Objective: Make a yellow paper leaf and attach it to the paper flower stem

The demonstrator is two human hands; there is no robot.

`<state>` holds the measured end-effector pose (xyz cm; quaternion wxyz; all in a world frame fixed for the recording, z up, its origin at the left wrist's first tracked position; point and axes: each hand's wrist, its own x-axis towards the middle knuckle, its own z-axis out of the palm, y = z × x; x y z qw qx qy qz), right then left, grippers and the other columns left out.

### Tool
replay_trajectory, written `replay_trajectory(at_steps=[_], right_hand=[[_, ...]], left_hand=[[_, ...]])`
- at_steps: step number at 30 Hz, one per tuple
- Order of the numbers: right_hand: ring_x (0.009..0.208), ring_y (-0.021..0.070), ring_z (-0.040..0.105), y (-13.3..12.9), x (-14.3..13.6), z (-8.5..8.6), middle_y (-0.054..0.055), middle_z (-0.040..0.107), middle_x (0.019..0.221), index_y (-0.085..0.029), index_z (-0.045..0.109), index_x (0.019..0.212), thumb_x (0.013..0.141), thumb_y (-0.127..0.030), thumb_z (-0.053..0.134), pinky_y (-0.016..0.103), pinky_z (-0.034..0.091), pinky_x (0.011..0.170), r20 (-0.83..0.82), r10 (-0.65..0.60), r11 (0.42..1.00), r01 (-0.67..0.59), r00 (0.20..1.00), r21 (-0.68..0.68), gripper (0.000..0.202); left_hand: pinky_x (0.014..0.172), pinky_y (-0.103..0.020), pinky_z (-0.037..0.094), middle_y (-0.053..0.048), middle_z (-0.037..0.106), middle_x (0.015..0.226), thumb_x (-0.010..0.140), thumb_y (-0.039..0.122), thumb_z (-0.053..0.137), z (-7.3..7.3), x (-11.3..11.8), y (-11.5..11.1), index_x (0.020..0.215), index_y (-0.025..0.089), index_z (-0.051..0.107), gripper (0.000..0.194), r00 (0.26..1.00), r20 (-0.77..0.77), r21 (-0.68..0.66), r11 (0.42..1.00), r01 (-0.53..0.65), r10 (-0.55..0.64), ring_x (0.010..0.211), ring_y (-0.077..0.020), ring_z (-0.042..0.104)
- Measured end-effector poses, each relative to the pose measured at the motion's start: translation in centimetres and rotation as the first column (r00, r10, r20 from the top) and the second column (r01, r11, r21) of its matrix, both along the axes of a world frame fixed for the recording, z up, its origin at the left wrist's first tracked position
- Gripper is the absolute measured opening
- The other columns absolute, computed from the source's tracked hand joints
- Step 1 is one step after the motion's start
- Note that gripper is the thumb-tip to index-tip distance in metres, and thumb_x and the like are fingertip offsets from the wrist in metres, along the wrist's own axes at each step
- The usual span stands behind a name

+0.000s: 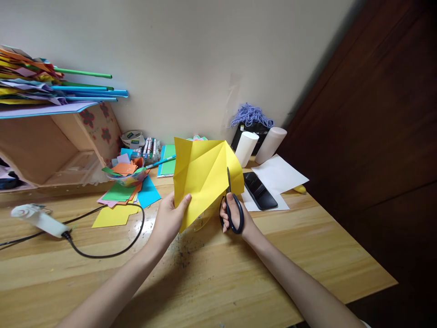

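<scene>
A creased sheet of yellow paper point(201, 171) is held up above the wooden table. My left hand point(172, 212) pinches its lower left edge, thumb on the near face and the other fingers hidden behind. In my right hand point(235, 216) is a pair of dark-handled scissors point(238, 223), fingers through the loops. The blades point upward and meet the paper on its right side, where a cut parts a curved flap from the rest. How far apart the blades are is hard to make out.
Behind stand white cylinders point(246, 148) and purple yarn point(251, 115). A phone point(260, 190) lies on white paper point(280, 174) at right. On the left are a glue gun point(41, 220) with its looping cord, a tub of paper scraps point(126, 175) and a cardboard box point(99, 132).
</scene>
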<state>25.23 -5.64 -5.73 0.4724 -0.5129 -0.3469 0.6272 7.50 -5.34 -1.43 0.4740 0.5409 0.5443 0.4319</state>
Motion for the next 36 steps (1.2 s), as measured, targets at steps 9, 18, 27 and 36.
replay_trajectory(at_steps=[9, 18, 27, 36], right_hand=[[0.023, 0.0047, 0.035, 0.0, -0.05, 0.04, -0.012, 0.037, 0.035, -0.02, 0.037, 0.066, 0.052, -0.083, 0.045, 0.019, 0.04, 0.023, 0.019, -0.004, 1.0, 0.004, 1.0, 0.008, 0.064], [0.025, 0.0051, 0.037, 0.2, 0.22, 0.68, -0.011, 0.037, 0.036, -0.02, 0.037, 0.062, 0.052, -0.086, 0.037, 0.021, 0.044, 0.026, 0.076, -0.017, 1.0, 0.016, 0.997, 0.008, 0.067], [0.024, 0.0055, 0.036, 0.28, 0.58, 0.14, -0.011, 0.037, 0.036, -0.021, 0.037, 0.067, 0.064, -0.076, 0.042, 0.02, 0.041, 0.024, 0.097, -0.043, 0.999, 0.045, 0.994, -0.024, 0.056], [0.026, 0.0054, 0.038, 0.38, 0.71, 0.55, -0.01, 0.037, 0.037, -0.02, 0.038, 0.062, 0.057, -0.082, 0.04, 0.022, 0.045, 0.027, 0.104, 0.018, 1.0, -0.02, 0.994, 0.015, 0.063]], left_hand=[[0.07, -0.031, 0.05, -0.011, 0.066, 0.106, 0.074, 0.047, 0.056, 0.05, -0.14, 0.13, 0.103, 0.012, 0.061, 0.046, 0.998, 0.041, -0.052, 0.997, 0.048, -0.046, 0.091, -0.026, 0.062], [0.076, -0.035, 0.05, -0.012, 0.067, 0.102, 0.069, 0.043, 0.061, 0.59, -0.34, 0.12, 0.103, 0.01, 0.061, 0.047, 0.986, 0.09, -0.176, 0.972, 0.155, -0.141, 0.089, -0.0269, 0.063], [0.077, -0.034, 0.05, -0.011, 0.067, 0.103, 0.07, 0.04, 0.061, 0.65, -0.28, 0.2, 0.102, 0.011, 0.062, 0.043, 0.984, 0.088, -0.178, 0.97, 0.168, -0.154, 0.089, -0.0259, 0.063], [0.077, -0.035, 0.05, -0.012, 0.067, 0.102, 0.068, 0.042, 0.061, 0.62, -0.71, 0.49, 0.101, 0.011, 0.061, 0.045, 0.991, 0.069, -0.186, 0.975, 0.125, -0.114, 0.094, -0.0281, 0.062]])
